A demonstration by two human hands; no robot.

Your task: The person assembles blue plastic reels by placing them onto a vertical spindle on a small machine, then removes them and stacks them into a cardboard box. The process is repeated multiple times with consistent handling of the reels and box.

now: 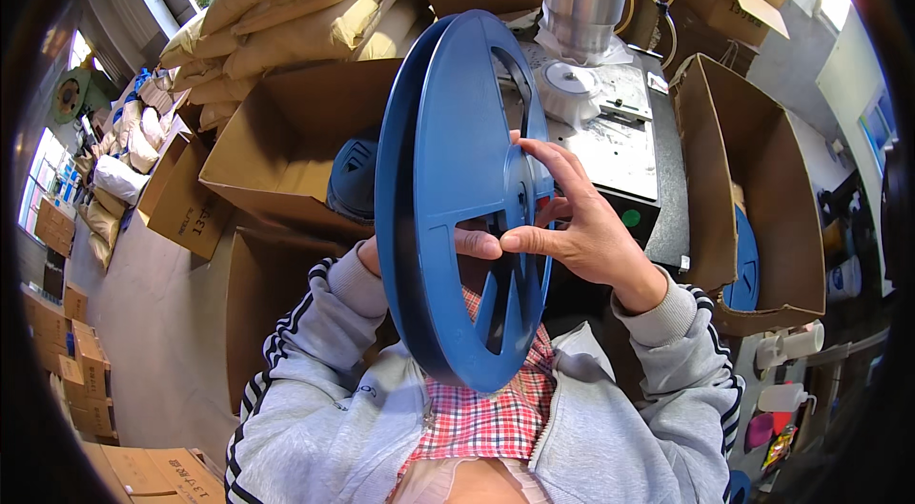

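A large blue plastic reel [465, 137] stands upright on edge in front of my chest, with two round flanges, a dark gap between them and cut-out windows. My left hand [478, 244] grips it from the left; most of that hand is hidden behind the flanges, and only its thumb shows through a window. On the right flange, my right hand [602, 239] holds the reel near its hub, fingers bent at the upper window's edge and thumb by the lower window. The two thumb tips are close together.
Ahead to the right is a machine with a metal cylinder [583, 3] above a work plate [615, 156]. Open cardboard boxes holding blue reels stand on the left [286, 123] and right [705, 132]. Stacked sacks [315, 27] rise behind. More cartons [86, 366] sit at far left.
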